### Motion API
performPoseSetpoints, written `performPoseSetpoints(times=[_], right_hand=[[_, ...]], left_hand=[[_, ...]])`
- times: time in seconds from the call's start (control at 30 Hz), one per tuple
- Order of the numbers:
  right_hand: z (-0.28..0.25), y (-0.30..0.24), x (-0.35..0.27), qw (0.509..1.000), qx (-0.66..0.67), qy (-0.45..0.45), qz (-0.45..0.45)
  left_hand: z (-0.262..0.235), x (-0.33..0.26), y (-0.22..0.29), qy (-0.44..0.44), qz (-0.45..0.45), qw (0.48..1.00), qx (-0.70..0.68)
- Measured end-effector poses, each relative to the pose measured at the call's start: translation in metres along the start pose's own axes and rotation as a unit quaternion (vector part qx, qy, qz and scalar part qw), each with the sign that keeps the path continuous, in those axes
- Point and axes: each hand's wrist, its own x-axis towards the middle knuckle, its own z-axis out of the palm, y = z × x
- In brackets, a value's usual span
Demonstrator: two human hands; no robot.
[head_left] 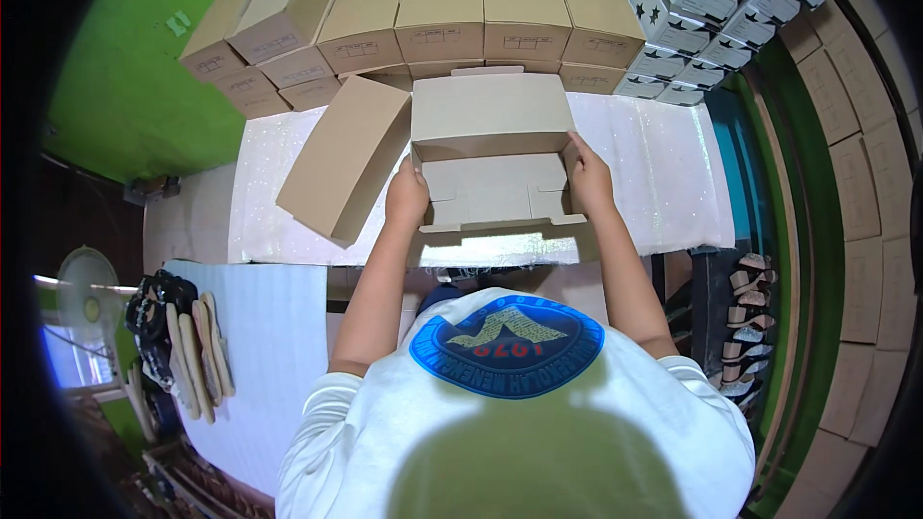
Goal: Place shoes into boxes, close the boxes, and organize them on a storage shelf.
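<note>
Far left, on a lower white sheet, a pile of sandals [178, 341] lies well apart from the work. On the white tabletop [663, 168], a closed brown box [346, 159] rests tilted, just left of the open cardboard box [492, 159]. The left hand [407, 197] grips that open box's left wall, fingers curled over the edge. The box sits squarely between both hands — long axis running left to right, lid flap standing up at the far side. The right hand [588, 178] clasps the right wall likewise; neither hand is nearer. Stacked brown boxes [442, 14] stand behind, and star-printed white boxes [711, 0] at far right.
</note>
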Motion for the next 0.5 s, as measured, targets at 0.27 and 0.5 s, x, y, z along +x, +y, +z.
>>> performPoseSetpoints(times=[0.27, 0.5], right_hand=[[0.0, -0.013, -0.024, 0.958, -0.264, 0.078, -0.084], [0.031, -0.073, -0.114, 0.963, -0.208, -0.036, -0.169]], left_hand=[[-0.018, -0.036, -0.013, 0.029, 0.059, 0.996, 0.054], [-0.037, -0.135, -0.05, -0.006, 0.123, 0.988, 0.092]])
